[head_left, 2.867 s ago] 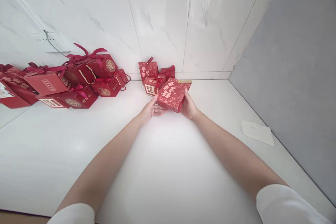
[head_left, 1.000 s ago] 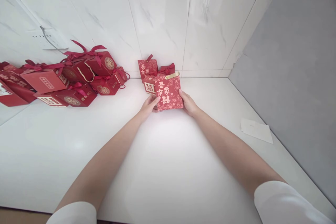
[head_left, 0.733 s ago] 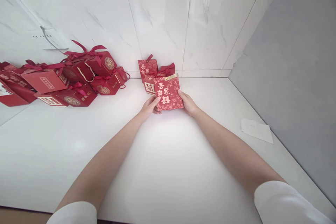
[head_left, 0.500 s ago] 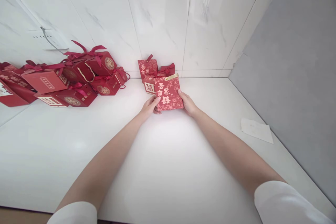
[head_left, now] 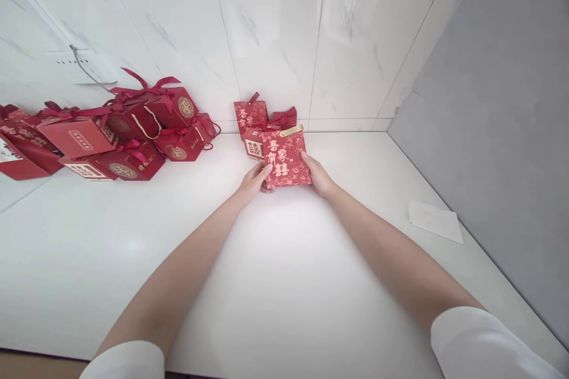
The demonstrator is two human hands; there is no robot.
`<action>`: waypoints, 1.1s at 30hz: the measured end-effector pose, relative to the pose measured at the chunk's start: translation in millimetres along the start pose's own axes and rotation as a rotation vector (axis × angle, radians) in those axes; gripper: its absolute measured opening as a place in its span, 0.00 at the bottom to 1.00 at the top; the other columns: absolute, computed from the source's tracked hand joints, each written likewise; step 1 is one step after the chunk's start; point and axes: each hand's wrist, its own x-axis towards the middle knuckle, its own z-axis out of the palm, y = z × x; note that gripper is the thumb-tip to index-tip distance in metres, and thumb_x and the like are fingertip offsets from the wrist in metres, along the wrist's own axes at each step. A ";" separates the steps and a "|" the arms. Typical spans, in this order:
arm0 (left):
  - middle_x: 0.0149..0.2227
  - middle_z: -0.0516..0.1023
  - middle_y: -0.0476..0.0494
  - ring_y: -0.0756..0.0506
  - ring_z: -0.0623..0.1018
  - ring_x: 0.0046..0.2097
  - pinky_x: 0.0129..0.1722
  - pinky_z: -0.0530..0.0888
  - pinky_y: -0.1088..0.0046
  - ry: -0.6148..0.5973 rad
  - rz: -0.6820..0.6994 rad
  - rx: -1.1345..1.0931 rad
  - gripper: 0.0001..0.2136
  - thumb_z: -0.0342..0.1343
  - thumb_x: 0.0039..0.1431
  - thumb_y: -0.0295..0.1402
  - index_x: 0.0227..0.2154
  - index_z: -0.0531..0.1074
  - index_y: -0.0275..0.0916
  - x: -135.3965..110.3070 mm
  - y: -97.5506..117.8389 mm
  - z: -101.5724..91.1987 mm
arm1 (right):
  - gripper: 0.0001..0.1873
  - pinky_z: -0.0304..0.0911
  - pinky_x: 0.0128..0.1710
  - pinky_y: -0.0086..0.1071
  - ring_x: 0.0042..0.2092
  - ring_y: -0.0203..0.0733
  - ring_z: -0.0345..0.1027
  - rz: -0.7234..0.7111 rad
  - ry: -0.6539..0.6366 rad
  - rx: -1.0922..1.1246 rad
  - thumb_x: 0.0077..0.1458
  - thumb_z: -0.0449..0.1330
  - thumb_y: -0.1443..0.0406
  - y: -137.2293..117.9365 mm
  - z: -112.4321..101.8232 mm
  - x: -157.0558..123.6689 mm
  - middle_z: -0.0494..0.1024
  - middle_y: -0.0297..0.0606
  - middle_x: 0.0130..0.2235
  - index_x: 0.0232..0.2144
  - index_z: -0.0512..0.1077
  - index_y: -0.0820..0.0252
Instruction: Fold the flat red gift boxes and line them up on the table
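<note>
A small red gift bag (head_left: 285, 156) with gold characters and a gold strip along its top stands upright on the white counter (head_left: 275, 284). My left hand (head_left: 253, 180) grips its lower left edge, thumb on the front face. My right hand (head_left: 318, 175) holds its right edge, fingers curled behind it. Both arms reach forward from the bottom of the view.
Behind the bag, against the tiled wall, stand small red boxes with ribbons (head_left: 252, 117). A pile of several red gift boxes (head_left: 128, 130) lies at the left. A white paper (head_left: 434, 220) rests near the grey wall at the right.
The bag was tilted to the right 2.9 s ago; it now stands upright, facing me. Over the last second nothing has visibly moved.
</note>
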 end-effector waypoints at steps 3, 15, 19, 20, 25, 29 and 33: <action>0.33 0.76 0.46 0.49 0.78 0.28 0.28 0.80 0.72 0.001 0.004 0.004 0.25 0.54 0.55 0.57 0.43 0.69 0.40 0.4 -0.7 -0.1 | 0.28 0.63 0.59 0.44 0.54 0.49 0.71 0.007 0.010 -0.006 0.58 0.56 0.44 0.4 -0.5 -0.2 0.78 0.39 0.52 0.49 0.74 0.57; 0.35 0.78 0.46 0.49 0.77 0.27 0.27 0.79 0.72 0.057 0.007 0.043 0.24 0.51 0.57 0.57 0.44 0.68 0.41 -1.6 -2.5 3.1 | 0.29 0.63 0.59 0.43 0.55 0.49 0.70 -0.002 -0.001 -0.055 0.59 0.54 0.43 -1.6 1.5 -1.7 0.77 0.40 0.54 0.51 0.72 0.57; 0.40 0.79 0.46 0.45 0.79 0.36 0.36 0.77 0.68 0.253 0.141 0.221 0.19 0.47 0.62 0.52 0.45 0.69 0.44 -5.5 -4.4 3.2 | 0.31 0.60 0.60 0.43 0.57 0.49 0.67 -0.097 0.079 -0.327 0.59 0.52 0.41 -1.5 5.0 -7.4 0.74 0.40 0.56 0.54 0.69 0.55; 0.43 0.79 0.46 0.44 0.79 0.41 0.42 0.76 0.67 0.307 0.205 0.272 0.18 0.46 0.63 0.50 0.46 0.70 0.44 -6.4 -4.2 2.0 | 0.31 0.59 0.60 0.43 0.57 0.50 0.66 -0.149 0.073 -0.407 0.59 0.52 0.42 -1.8 6.6 -9.6 0.73 0.40 0.56 0.55 0.68 0.55; 0.50 0.76 0.41 0.40 0.74 0.53 0.55 0.69 0.65 0.485 0.431 0.254 0.22 0.45 0.64 0.51 0.48 0.70 0.40 -6.5 -1.5 -3.5 | 0.33 0.59 0.59 0.45 0.55 0.50 0.66 -0.378 -0.023 -0.616 0.59 0.56 0.47 -9.2 17.9 -22.4 0.70 0.43 0.58 0.61 0.60 0.52; 0.48 0.78 0.42 0.42 0.76 0.52 0.52 0.72 0.67 0.414 0.419 0.040 0.26 0.43 0.62 0.56 0.48 0.71 0.40 -4.6 -2.7 -1.2 | 0.43 0.64 0.55 0.46 0.55 0.52 0.67 -0.494 0.099 -0.641 0.59 0.57 0.48 -17.6 28.2 -31.8 0.62 0.42 0.64 0.69 0.42 0.46; 0.47 0.79 0.38 0.41 0.77 0.51 0.51 0.73 0.66 0.296 0.347 0.013 0.31 0.40 0.62 0.58 0.48 0.73 0.36 -3.9 -6.5 0.4 | 0.38 0.59 0.60 0.48 0.59 0.56 0.63 -0.554 0.065 -0.760 0.60 0.55 0.49 -18.5 35.4 -37.1 0.64 0.43 0.62 0.67 0.49 0.50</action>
